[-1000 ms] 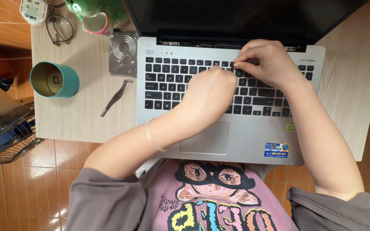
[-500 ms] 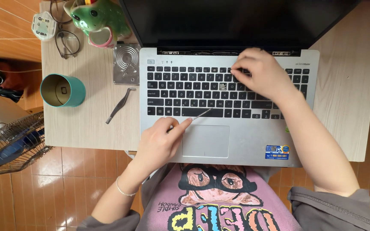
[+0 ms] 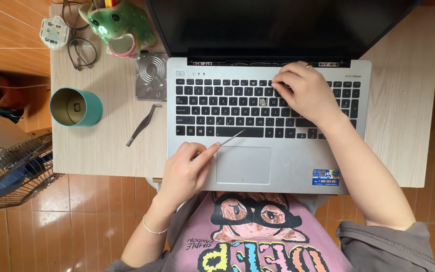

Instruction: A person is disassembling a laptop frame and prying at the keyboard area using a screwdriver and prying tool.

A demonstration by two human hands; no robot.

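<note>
Left hand (image 3: 185, 168) pinches thin metal pick (image 3: 230, 137), tip at spacebar edge of silver laptop (image 3: 288, 166). Right hand (image 3: 305, 93) rests curled, empty, on upper key rows beside missing keycap gap (image 3: 263, 102). Pick looks light, stiff, slippery; hold near rear end. Spare tweezers (image 3: 143, 124) on desk (image 3: 106, 146).

A thin silver metal tool (image 3: 227, 138) lies slanted over the front of an open silver laptop (image 3: 288, 166), its tip at the black keyboard's bottom row, just above the touchpad. 1 key (image 3: 263, 102) in the keyboard's middle is missing, showing pale metal underneath.
</note>
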